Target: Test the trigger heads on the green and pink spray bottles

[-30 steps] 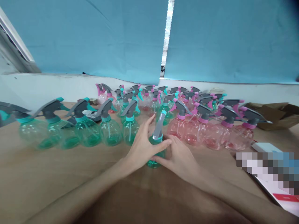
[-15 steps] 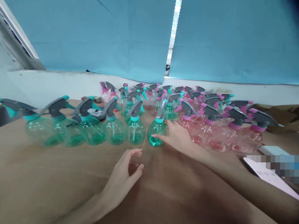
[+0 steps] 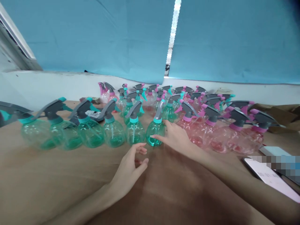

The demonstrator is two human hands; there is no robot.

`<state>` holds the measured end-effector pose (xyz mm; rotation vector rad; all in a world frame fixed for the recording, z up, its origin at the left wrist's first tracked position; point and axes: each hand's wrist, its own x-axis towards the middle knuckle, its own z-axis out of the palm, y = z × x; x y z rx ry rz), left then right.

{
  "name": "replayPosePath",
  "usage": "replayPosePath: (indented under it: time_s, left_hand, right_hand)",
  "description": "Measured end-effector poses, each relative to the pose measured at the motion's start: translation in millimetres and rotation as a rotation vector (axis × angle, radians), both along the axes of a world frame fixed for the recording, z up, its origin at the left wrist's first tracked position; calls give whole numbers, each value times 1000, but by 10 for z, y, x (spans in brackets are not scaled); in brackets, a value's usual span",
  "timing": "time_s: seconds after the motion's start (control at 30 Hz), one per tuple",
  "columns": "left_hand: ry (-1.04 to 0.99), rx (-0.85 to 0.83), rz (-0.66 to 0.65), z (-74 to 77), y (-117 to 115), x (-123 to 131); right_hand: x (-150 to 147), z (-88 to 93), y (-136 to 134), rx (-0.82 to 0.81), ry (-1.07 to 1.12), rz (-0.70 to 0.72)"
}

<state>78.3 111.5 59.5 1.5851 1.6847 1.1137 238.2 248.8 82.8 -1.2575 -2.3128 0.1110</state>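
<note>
A green spray bottle with a grey trigger head stands at the right end of a front row of green bottles on the brown table. My right hand rests against its right side with fingers spread along the bottle, not wrapped round it. My left hand hovers just in front of the row, empty, fingers loosely curled and apart. Right of my right hand stands a row of pink spray bottles.
Several more green and pink spray bottles crowd the back near the white wall ledge. Brown cardboard lies at the far right. A white booklet and a pale blue box lie at the right edge.
Both hands gripped the green bottle a second ago. It has been set at the end of the green row; my left hand came off and drew back, my right hand stays at its side.
</note>
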Motion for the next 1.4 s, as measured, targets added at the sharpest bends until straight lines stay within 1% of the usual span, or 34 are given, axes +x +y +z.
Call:
replayPosePath:
  time_s: [0.1,0.2,0.3,0.4,0.5,0.63,0.8,0.9,1.03,1.13,1.27,1.3,1.4]
  left_hand:
    - [-23,-19,-11,-9,29,22]
    - [-26,-32,-23,-7,71,62]
    - [-22,-51,-39,17,134,129]
    - [-56,-55,-89,53,221,224]
    - [-135,-62,-135,88,318,343]
    - [-178,-70,-160,120,416,512]
    - [-153,-80,-184,126,441,664]
    - [-148,-88,-199,137,432,709]
    - [-140,-91,-214,183,441,734]
    - [-73,-43,-177,249,487,766]
    - [104,149,-35,400,610,901]
    - [133,188,-23,443,646,950]
    - [188,227,-54,546,736,1100]
  right_hand:
    - [72,22,-46,11,33,25]
    - [273,47,-119,35,86,11]
    - [582,50,-185,92,95,-97]
    - [871,43,-220,117,52,-208]
    - [1017,45,-197,110,21,-233]
    - [992,31,-58,82,65,-230]
    - [836,-86,135,5,163,-207]
    - [753,-154,190,-22,198,-192]
    - [697,-174,188,-27,209,-201]
    - [697,-161,78,-19,182,-219]
    - [734,-148,-230,-16,101,-230]
    - [747,-144,-315,-18,81,-227]
    - [794,-133,-533,21,38,-212]
